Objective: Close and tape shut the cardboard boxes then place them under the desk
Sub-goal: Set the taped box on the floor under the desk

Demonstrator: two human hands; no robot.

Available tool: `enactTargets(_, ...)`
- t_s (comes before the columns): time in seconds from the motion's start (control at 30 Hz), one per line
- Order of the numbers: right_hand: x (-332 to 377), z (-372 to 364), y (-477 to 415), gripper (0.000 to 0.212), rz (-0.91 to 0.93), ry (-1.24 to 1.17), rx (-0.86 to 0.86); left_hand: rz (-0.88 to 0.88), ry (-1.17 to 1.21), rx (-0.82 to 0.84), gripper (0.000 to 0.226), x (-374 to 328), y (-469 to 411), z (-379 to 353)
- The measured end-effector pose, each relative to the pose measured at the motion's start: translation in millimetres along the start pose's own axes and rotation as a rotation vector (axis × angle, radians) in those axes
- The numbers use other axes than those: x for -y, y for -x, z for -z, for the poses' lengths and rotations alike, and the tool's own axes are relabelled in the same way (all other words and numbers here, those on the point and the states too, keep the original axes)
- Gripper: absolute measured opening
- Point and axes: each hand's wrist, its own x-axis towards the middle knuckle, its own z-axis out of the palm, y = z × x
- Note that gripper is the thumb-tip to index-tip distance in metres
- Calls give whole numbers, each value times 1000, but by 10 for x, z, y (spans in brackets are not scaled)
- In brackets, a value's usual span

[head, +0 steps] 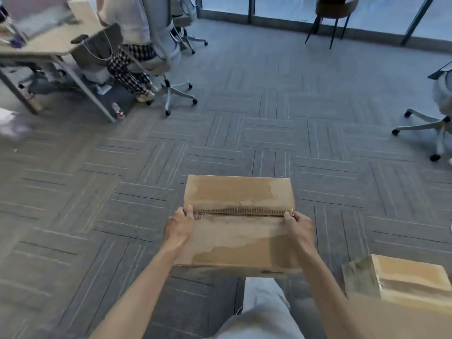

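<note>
A brown cardboard box [238, 196] hangs in the air in front of me, above the carpet. Its two top flaps meet along a ragged middle seam with torn corrugation showing. My left hand [179, 225] grips the box's left side at the seam, thumb on top. My right hand [299, 226] grips the right side the same way. No tape shows on the seam. A second cardboard box [413, 277] stands low at the right, partly cut off by the frame. The desk [46, 47] stands at the far left, with dark space beneath it.
A person sits on a white swivel chair [159, 57] at the desk, legs under it. Another swivel chair [437, 118] is at the right edge, and a dark-legged chair [332, 11] stands by the far windows. Grey carpet tiles [244, 118] cover the floor between them.
</note>
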Motion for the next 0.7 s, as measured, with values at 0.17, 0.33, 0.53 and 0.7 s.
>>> enactTargets(0.17, 552, 191, -1206, 28, 42, -41, 57, 16, 34, -53, 42, -1012, -779, -151)
enactTargets(0.33, 891, 624, -2173, 27, 20, -153, -47, -86, 70, -78, 42, -2108, -1336, -467)
enactTargets(0.53, 835, 1376, -2910, 24, -62, -239, -205, -252, 60, 73, 42, -3353, -1883, -1174)
enactTargets(0.7, 592, 2020, -3387, 26, -178, -351, -432, -413, 46, 292, 36, -4467, -2161, -2054)
